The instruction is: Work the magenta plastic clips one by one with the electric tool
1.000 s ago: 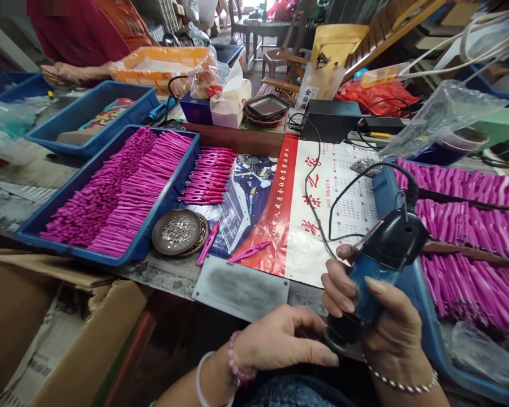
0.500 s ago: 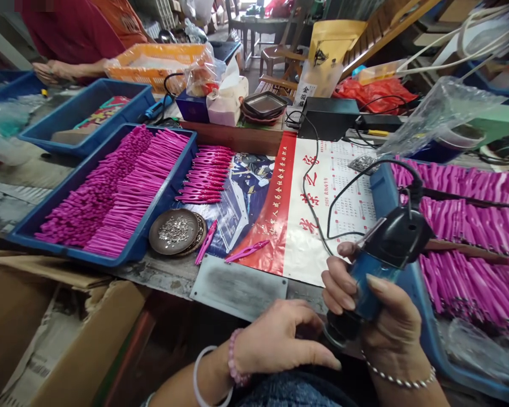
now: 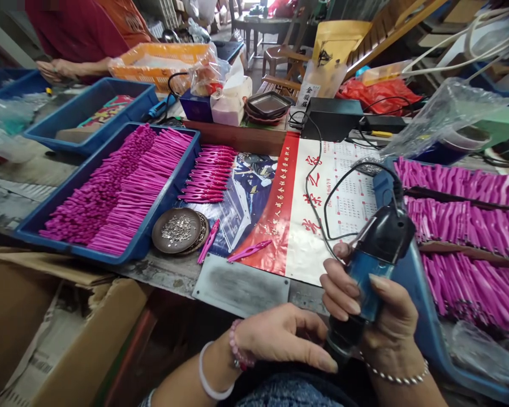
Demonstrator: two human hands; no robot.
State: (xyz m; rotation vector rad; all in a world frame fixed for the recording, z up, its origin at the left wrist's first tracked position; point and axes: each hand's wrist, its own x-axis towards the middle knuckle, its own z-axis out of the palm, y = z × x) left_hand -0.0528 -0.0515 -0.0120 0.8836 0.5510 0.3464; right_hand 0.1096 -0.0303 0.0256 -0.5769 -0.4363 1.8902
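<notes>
Holds the tool (image 3: 370, 282) in the right hand (image 3: 392, 325) near the plate (image 3: 242, 287), seems to work at its low end with the half-curled left hand (image 3: 277, 336), too hidden to tell if gripping, and likely needs steadiness next.

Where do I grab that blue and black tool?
Hold the tool round its blue middle, probably from the lower right like the right grip: it's long and rounded to wrap around, and the cord leaves its black top end.

Workbench (image 3: 167, 276), blue trays (image 3: 85, 252), printed calendar (image 3: 297, 226)
</notes>
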